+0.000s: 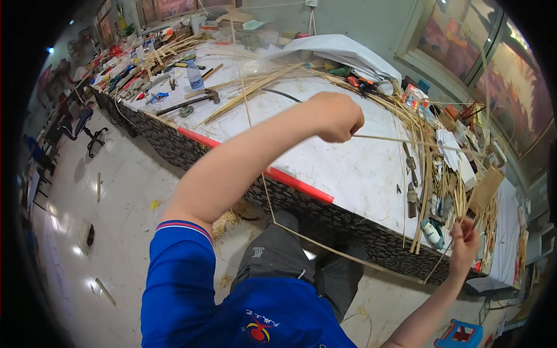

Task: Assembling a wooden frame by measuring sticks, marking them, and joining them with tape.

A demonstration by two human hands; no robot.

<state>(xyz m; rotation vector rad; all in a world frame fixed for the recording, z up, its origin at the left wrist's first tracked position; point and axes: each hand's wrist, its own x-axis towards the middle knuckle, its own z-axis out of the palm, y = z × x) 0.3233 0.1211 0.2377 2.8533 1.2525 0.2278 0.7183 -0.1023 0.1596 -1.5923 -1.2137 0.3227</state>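
My left hand [336,118] reaches across over the white-covered table, its fingers closed round one end of a thin bamboo strip [394,139] that runs off to the right. At the lower right, my right hand [466,240] pinches a slim strip of a large, light bamboo frame [325,246]. The frame's lower side passes in front of my legs, with a bent corner near my knee. Its left side rises past my left forearm, which hides part of it.
On the table [354,168] lie a hammer [191,101], a plastic water bottle [195,75] and bundles of bamboo strips [255,90]. More strips, tools and a green-white bottle [432,233] crowd the right end. Red edging [299,185] lines the near side. A blue stool [460,334] stands lower right.
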